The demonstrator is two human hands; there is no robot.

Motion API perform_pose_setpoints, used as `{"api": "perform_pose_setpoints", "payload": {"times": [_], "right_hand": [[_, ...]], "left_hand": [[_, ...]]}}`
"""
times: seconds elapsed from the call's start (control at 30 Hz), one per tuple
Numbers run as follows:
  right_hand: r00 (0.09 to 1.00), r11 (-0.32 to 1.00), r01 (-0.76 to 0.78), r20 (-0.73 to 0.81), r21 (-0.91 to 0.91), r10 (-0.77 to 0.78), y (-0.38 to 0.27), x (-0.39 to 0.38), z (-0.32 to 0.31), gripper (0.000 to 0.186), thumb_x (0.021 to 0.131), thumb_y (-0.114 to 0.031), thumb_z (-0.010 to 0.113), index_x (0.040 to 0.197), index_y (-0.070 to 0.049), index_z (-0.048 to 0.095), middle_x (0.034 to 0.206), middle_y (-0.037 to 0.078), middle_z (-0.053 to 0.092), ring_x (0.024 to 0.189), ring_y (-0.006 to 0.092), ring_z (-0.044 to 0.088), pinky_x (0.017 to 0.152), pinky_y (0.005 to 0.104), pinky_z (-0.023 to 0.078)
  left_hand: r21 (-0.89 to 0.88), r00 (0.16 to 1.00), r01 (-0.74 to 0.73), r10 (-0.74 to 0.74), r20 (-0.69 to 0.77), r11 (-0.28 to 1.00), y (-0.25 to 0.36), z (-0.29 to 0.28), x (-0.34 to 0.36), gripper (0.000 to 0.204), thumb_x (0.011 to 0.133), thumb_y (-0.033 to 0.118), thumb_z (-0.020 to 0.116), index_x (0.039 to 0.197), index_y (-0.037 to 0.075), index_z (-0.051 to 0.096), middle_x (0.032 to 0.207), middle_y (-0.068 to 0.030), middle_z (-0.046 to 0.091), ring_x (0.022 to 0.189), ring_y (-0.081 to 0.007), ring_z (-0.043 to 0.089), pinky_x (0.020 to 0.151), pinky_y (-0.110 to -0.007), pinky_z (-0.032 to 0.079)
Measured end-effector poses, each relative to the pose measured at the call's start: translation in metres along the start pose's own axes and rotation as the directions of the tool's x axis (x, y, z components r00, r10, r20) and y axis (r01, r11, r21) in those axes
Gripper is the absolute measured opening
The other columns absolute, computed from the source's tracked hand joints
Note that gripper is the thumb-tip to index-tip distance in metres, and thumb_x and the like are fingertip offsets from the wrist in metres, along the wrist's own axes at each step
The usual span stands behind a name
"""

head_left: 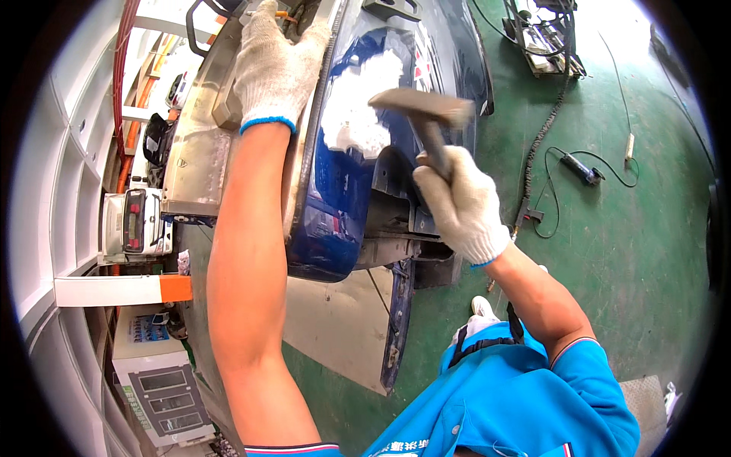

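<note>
My right hand (461, 202), in a cream knit glove, is closed round the handle of a hammer (422, 107). The hammer's head is raised over a dark blue car body panel (335, 206) with bare, whitish patches in its paint. Further left, my gloved left hand (278, 68) reaches into the body opening beside the panel's edge. Its fingers are curled near a small orange-and-metal piece (282, 14) at the picture's top; what they grip is partly hidden. Under my left wrist lies a bare metal-coloured surface (198, 164) of the car.
A detached panel (343, 327) leans below the car's corner. On the green floor (632, 251) lie a corded power tool (582, 169), hoses and cables. A tool cart (544, 38) stands at the upper right. White vehicles (137, 221) and a white-orange beam (122, 290) are at left.
</note>
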State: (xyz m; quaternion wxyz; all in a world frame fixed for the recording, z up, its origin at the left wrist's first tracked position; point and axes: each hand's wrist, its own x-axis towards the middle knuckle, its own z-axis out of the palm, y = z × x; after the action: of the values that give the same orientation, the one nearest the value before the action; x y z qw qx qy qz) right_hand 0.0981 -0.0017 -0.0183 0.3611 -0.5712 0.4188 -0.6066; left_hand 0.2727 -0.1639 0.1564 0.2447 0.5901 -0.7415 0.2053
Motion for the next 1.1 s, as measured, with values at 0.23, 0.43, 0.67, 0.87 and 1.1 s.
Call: {"api": "perform_pose_setpoints", "payload": {"times": [0.23,0.43,0.67,0.87,1.1], "right_hand": [[0.997,0.999,-0.045,-0.062,0.004,0.045,-0.014,0.003,0.004,0.023,0.102,-0.023,0.067,0.110,-0.003,0.058,0.073,0.018,0.066,0.068,0.0372,0.071,0.061,0.0441,0.053],[0.998,0.998,0.023,-0.054,-0.050,-0.026,-0.008,-0.001,0.008,0.022,0.102,-0.023,0.067,0.110,-0.004,0.058,0.070,0.017,0.065,0.067,0.0371,0.071,0.061,0.0442,0.053],[0.999,0.999,0.027,-0.026,-0.031,-0.028,-0.021,0.003,0.008,0.022,0.103,-0.023,0.065,0.110,-0.004,0.057,0.067,0.012,0.065,0.051,0.0257,0.068,0.054,0.0407,0.054],[0.984,0.976,0.171,-0.023,-0.138,-0.176,-0.013,0.013,0.007,0.023,0.103,-0.025,0.065,0.110,-0.004,0.056,0.066,0.012,0.064,0.050,0.0262,0.068,0.053,0.0408,0.054],[0.997,0.988,0.082,0.020,-0.128,-0.080,-0.008,0.014,0.004,0.028,0.102,-0.029,0.065,0.109,-0.004,0.056,0.071,0.019,0.065,0.064,0.0399,0.069,0.060,0.0484,0.053]], "left_hand": [[0.044,0.999,0.050,-0.050,0.000,0.998,0.008,-0.004,-0.001,0.082,0.089,0.055,0.075,0.151,0.007,0.052,0.137,-0.0199,0.066,0.126,-0.0332,0.066,0.110,-0.047,0.048],[0.034,0.997,0.006,-0.003,-0.078,0.999,0.004,0.001,0.000,0.078,0.090,0.055,0.072,0.149,0.008,0.053,0.145,-0.0192,0.061,0.132,-0.0364,0.061,0.112,-0.048,0.047],[-0.013,0.999,0.034,-0.034,-0.031,0.999,0.009,-0.004,-0.003,0.079,0.090,0.056,0.071,0.151,0.008,0.051,0.149,-0.0191,0.058,0.136,-0.0369,0.058,0.115,-0.048,0.045],[0.004,0.998,0.019,-0.019,-0.054,1.000,0.006,-0.001,-0.002,0.078,0.088,0.052,0.074,0.148,0.007,0.051,0.146,-0.0204,0.059,0.132,-0.0394,0.059,0.112,-0.050,0.048],[0.001,0.999,0.036,-0.035,-0.038,0.999,0.003,0.000,0.003,0.080,0.088,0.051,0.074,0.149,0.006,0.051,0.146,-0.0200,0.059,0.134,-0.0384,0.058,0.112,-0.047,0.047]]}}
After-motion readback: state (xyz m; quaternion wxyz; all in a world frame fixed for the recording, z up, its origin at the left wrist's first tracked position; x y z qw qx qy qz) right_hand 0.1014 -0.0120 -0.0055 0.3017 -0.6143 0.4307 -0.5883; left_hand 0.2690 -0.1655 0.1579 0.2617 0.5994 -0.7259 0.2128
